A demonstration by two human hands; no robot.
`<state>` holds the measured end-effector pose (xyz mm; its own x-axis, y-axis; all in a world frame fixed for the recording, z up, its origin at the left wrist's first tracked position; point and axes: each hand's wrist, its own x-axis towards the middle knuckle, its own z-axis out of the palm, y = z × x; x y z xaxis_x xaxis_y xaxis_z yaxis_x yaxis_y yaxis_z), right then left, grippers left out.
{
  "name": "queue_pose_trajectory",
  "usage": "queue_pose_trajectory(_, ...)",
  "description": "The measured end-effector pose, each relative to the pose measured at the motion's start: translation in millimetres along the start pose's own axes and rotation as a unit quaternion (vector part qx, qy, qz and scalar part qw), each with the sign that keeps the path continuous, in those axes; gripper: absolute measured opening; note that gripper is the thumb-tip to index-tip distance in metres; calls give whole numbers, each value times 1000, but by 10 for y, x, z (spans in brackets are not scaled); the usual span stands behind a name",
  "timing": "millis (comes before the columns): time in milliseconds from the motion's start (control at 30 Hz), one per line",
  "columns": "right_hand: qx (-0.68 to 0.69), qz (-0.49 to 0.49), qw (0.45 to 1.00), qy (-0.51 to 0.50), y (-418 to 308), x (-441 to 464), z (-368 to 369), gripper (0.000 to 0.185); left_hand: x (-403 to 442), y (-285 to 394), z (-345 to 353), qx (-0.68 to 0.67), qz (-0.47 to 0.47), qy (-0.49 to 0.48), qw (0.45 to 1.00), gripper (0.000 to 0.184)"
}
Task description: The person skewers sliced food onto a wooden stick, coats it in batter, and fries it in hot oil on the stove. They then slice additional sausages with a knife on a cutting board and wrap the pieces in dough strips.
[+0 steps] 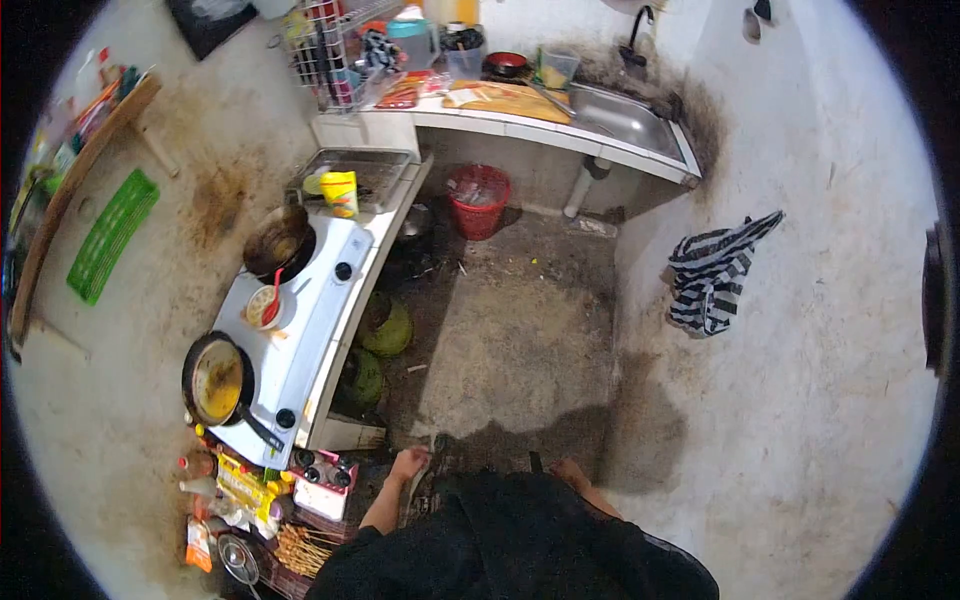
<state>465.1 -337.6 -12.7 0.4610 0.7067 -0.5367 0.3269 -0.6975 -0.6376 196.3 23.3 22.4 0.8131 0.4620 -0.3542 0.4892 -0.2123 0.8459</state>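
Narrow pale strip, at lower center, runs beside the fingers of the left hand in a cramped kitchen, its long axis pointing mostly away from the wearer and leaning slightly to the right at the far end. It lies just to the right of the left hand, on the side facing the right hand, which is the farther of the two. Whether the strip is gripped, merely touched or only passes underneath cannot be told from this height.

The hands are well apart, low and in front of a black garment. The left hand's fingers look curled, but how far open they are is unclear. The right hand is partly hidden by the garment, and its grip cannot be made out; a short dark strip stands just beside it, on its left, with contact uncertain.

To the wearer's left, beyond the left hand, a pink-and-white container sits near a pile of skewers. Farther along that side, a frying pan with yellowish contents rests on a white stove. Ahead, a red bin stands on the floor below the sink counter.
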Motion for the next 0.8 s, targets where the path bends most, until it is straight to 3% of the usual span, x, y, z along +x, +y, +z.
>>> queue_pose_trajectory(33, 156, 144, 977, -32, -73, 34, -77, 32, 186, 141, -8, 4, -1, -9, 1000, 31)
queue_pose_trajectory(67, 163, 148, 975, -30, -35, 86, -69, 32, 431, 184, -5, -2, 3, -31, 1000, 32)
queue_pose_trajectory(133, 98, 52, 993, -47, 319, 398, 76, 32, 876, 153, -13, -4, 10, -56, 998, 33)
queue_pose_trajectory(167, 103, 52, 992, -42, 396, 573, 52, 32, 1040, 82, -6, -156, 30, -76, 984, 34)
queue_pose_trajectory(200, 133, 63, 988, -47, 67, 1574, -116, 32, 1183, 77, -31, -305, 49, -95, 946, 35)
queue_pose_trajectory(233, 163, 71, 983, -50, 347, 1185, -183, 33, 1345, 72, -82, -301, 53, -100, 947, 35)
queue_pose_trajectory(267, 192, 79, 977, -52, 455, 1374, -241, 33, 1508, 135, -159, -98, 24, -127, 987, 35)
queue_pose_trajectory(300, 220, 85, 970, -55, 525, 1593, -316, 33, 1685, 165, -239, 111, -5, -146, 983, 36)
queue_pose_trajectory(367, 272, 97, 956, -59, 597, 2065, -595, 33, 2072, 23, -317, 281, 58, -160, 945, 32)
queue_pose_trajectory(400, 296, 104, 947, -64, 621, 2268, -764, 34, 2251, -40, -427, 280, 64, -159, 945, 32)
queue_pose_trajectory(467, 343, 125, 928, -79, 682, 2603, -1031, 34, 2503, 173, -699, 91, 124, -225, 962, 30)
queue_pose_trajectory(500, 367, 134, 916, -89, 694, 2789, -1128, 34, 2358, 96, -599, 89, 124, -226, 962, 30)
queue_pose_trajectory(567, 417, 149, 890, -106, 689, 3240, -1324, 35, 3100, 484, -878, 152, -36, -146, 977, 31)
queue_pose_trajectory(633, 444, 173, 871, -123, -578, 3016, -2113, 35, 3653, 499, -944, 323, 97, -151, 929, 36)
queue_pose_trajectory(667, 116, 108, 987, 3, -1458, 2880, -2629, 30, 3831, 600, -952, 248, 35, -134, 959, 38)
queue_pose_trajectory(767, 195, 53, 979, 42, -1552, 3600, -3037, 32, 4377, 1429, -943, 24, -72, -72, 995, 38)
queue_pose_trajectory(800, 253, 15, 965, 63, -1763, 3730, -3263, 29, 4556, 1604, -902, -38, -38, -84, 995, 34)
